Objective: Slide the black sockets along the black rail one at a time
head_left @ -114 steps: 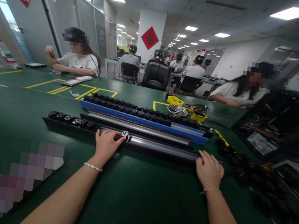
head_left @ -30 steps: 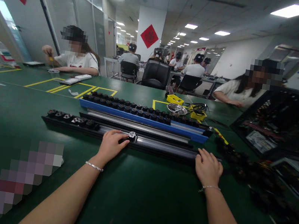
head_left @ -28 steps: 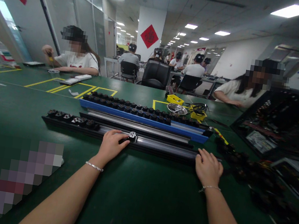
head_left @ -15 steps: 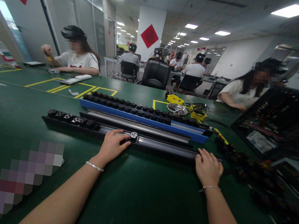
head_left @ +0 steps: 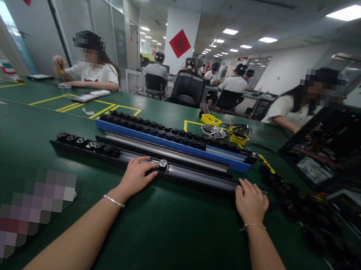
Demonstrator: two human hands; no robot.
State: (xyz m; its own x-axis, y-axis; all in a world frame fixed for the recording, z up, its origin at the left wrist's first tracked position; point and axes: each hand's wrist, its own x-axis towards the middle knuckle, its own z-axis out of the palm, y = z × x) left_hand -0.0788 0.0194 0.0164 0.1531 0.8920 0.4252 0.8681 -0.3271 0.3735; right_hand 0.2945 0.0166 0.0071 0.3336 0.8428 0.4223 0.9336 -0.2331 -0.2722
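Note:
A long black rail [head_left: 201, 177] with a shiny grey channel lies across the green table in front of me. My left hand [head_left: 136, 177] is closed over its middle, fingers on top and thumb along the front side. Its index fingertip is against a small black block [head_left: 162, 165] with a pale top, which sits in the channel. Around the right end of the rail, my right hand [head_left: 251, 202] is closed, its fingertips partly hidden. Several similar black blocks [head_left: 88, 143] stand in a row at the rail's left end.
Behind lie another bare rail [head_left: 167, 152] and a blue rail [head_left: 152, 139] with rows of black blocks. A metal bowl [head_left: 213, 131] and yellow bins [head_left: 210, 119] stand further back. Dark parts [head_left: 293, 198] and an opened black case [head_left: 339, 146] take up the right side. Co-workers sit opposite.
The small block has shifted very slightly right along the channel, with my left index fingertip still beside it. My right hand keeps its place on the rail's end.

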